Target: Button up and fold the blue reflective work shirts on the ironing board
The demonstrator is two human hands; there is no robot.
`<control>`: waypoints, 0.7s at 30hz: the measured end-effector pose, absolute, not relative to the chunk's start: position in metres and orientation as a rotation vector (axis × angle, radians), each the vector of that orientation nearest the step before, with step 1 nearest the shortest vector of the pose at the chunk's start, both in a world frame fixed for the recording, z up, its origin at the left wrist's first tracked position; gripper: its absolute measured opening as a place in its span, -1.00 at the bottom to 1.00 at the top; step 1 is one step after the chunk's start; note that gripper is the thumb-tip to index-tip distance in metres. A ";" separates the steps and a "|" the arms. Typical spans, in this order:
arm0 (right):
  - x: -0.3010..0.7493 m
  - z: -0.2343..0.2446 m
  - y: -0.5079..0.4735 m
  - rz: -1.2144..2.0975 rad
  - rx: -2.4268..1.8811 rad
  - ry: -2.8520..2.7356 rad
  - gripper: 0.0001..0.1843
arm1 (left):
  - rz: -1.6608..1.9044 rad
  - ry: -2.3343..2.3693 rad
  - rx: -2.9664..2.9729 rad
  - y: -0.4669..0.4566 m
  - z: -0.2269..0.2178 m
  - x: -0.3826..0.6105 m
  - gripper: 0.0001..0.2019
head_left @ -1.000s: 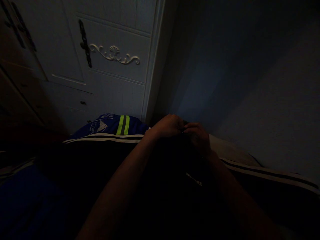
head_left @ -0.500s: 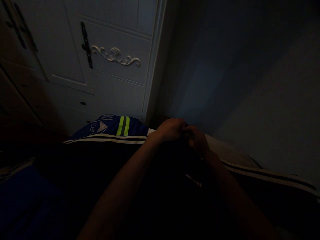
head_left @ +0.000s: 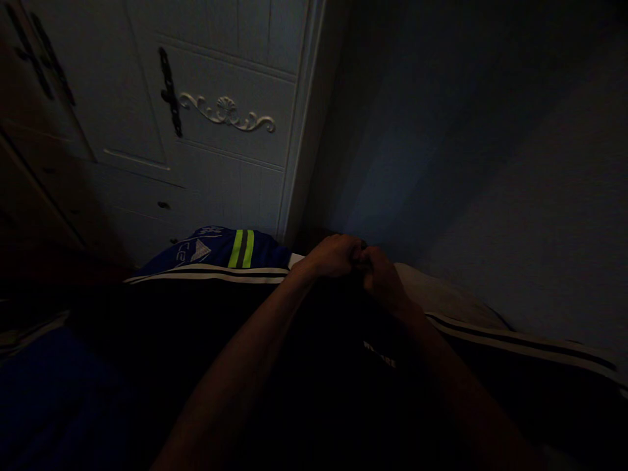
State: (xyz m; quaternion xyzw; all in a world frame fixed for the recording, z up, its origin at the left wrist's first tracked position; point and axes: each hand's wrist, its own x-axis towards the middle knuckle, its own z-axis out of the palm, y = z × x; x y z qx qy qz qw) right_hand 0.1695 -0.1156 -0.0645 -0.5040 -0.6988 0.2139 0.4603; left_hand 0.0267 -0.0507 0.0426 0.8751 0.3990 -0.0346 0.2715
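Note:
A black long-sleeved top (head_left: 333,366) lies spread in front of me, with white stripes along both sleeves and small white lettering on its chest. My left hand (head_left: 338,255) is closed at the upper middle edge of the top, around the collar. Right beside it, my right hand (head_left: 385,278) is closed too, its fingers meeting those of the left. Both hands appear to pinch the dark cloth there. Darkness hides the exact spot and any small part between the fingertips.
Behind the left sleeve lies a blue garment (head_left: 216,252) with yellow-green reflective bands. More blue cloth (head_left: 53,392) is at lower left. A pale cushion-like shape (head_left: 441,294) sits behind the right sleeve. A white cabinet (head_left: 230,157) with dark handles and a grey wall (head_left: 490,163) stand beyond.
My right hand has shifted slightly left, closer against my left hand, and its fingers have moved at the collar. The top lies almost as before.

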 end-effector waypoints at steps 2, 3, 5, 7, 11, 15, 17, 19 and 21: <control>0.171 -0.064 -0.115 0.529 -1.247 -1.724 -0.68 | -0.059 1.065 2.374 -0.051 0.040 0.027 -0.90; 0.172 -0.064 -0.114 0.538 -1.247 -1.730 -0.69 | -0.047 1.061 2.387 -0.052 0.039 0.027 -0.90; 0.175 -0.063 -0.112 0.596 -1.229 -1.744 -0.71 | -0.047 1.059 2.409 -0.053 0.035 0.027 -0.89; 0.178 -0.061 -0.109 0.697 -1.188 -1.735 -0.75 | -0.068 1.079 2.405 -0.054 0.034 0.025 -0.88; 0.182 -0.061 -0.105 0.829 -1.194 -1.567 -0.87 | -0.076 1.070 2.307 -0.051 0.034 0.016 -0.80; 0.180 -0.064 -0.105 0.929 -1.189 -1.415 -0.80 | 0.005 1.097 2.234 -0.042 0.034 0.001 -0.63; 0.178 -0.066 -0.106 0.969 -1.166 -1.384 -0.77 | 0.020 1.180 2.251 -0.038 0.032 -0.006 -0.62; 0.176 -0.066 -0.106 0.990 -1.176 -1.371 -0.76 | -0.048 1.217 2.237 -0.035 0.032 -0.010 -0.67; 0.174 -0.069 -0.105 0.988 -1.213 -1.380 -0.72 | -0.204 1.198 2.141 -0.033 0.032 -0.014 -0.67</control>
